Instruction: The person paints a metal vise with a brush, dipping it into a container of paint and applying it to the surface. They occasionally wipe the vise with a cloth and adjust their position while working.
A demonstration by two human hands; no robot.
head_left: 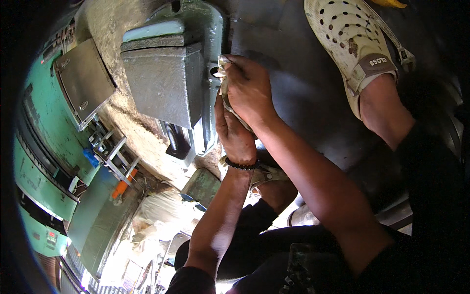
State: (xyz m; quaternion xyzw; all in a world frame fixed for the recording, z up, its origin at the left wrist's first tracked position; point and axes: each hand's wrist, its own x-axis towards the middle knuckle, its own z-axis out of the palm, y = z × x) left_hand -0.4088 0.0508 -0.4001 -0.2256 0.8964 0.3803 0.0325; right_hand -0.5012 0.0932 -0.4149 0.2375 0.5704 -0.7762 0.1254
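A large machine vise (161,78) with a green painted body and a bare grey metal jaw block stands at the upper middle. Its threaded screw (171,134) shows below the block. A crumpled, dirty pale rag (225,95) is at the right edge of the vise body, beside a dark hole. My right hand (249,88) is closed on the rag, fingertips pinched together by that edge. Just below, my left hand (236,139), with a dark beaded bracelet at the wrist, grips the lower part of the rag. Its fingertips are partly hidden.
A cream clog (342,39) on a foot is at the upper right, with a wrench-like metal tool (407,58) beside it. Green machinery (49,108), a grey metal box (85,78), an orange-handled thing (122,185) and a whitish sack (159,208) lie left.
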